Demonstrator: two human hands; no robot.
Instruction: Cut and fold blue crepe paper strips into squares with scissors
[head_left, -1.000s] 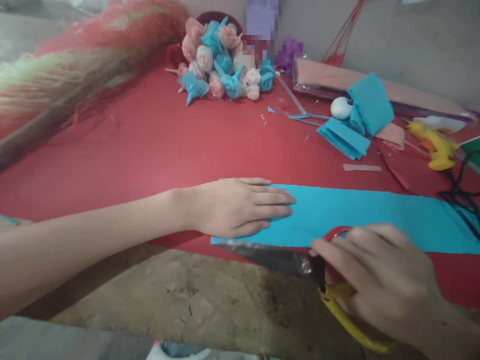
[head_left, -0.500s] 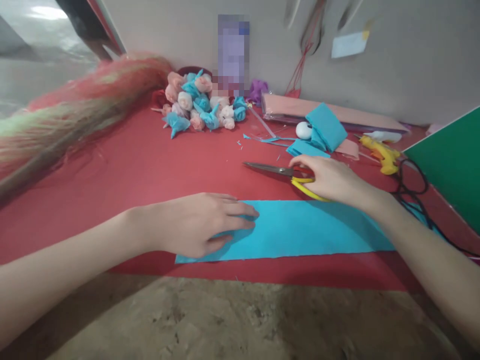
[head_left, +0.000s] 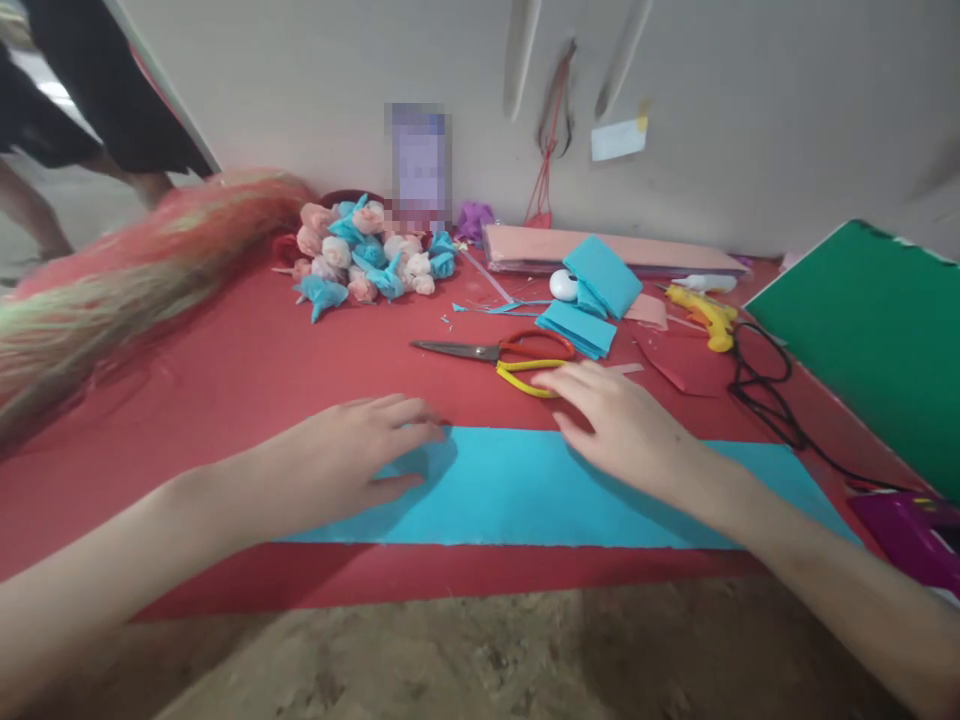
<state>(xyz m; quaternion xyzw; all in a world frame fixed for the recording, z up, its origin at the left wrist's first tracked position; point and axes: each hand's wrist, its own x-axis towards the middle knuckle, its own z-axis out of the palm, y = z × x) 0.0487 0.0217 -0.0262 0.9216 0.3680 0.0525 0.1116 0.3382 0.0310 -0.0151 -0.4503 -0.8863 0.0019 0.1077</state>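
Blue paper [head_left: 502, 490], one long sheet, lies flat before us on one red table [head_left: 202, 410]; we take its middle as the centre of the clock. Our left hand [head_left: 371, 455] hangs at 9 o'clock, fingers loosely spread; we cannot tell whether it touches the paper. Our right hand [head_left: 600, 410] reaches over the far edge at 1 o'clock, fingers loosely curved, thumb apart. Its fingertips come right up to one pair of scissors [head_left: 491, 353], just before 12; touching or apart, we cannot tell.

Beyond, we count two folded blue pieces [head_left: 577, 328] and one white ball [head_left: 564, 286] near 12, one yellow glue gun [head_left: 709, 312] at 1, one green board [head_left: 862, 350] at 2, and paper flowers [head_left: 367, 252] at 11, too crowded to count.

Half a second ago our right hand grips the scissors; now they lie on the table, out of that grip.

Between the paper's near edge and the table's runs a narrow red band. Our widest room spreads from 9 to 11 o'clock; toward 2, the board closes it in.
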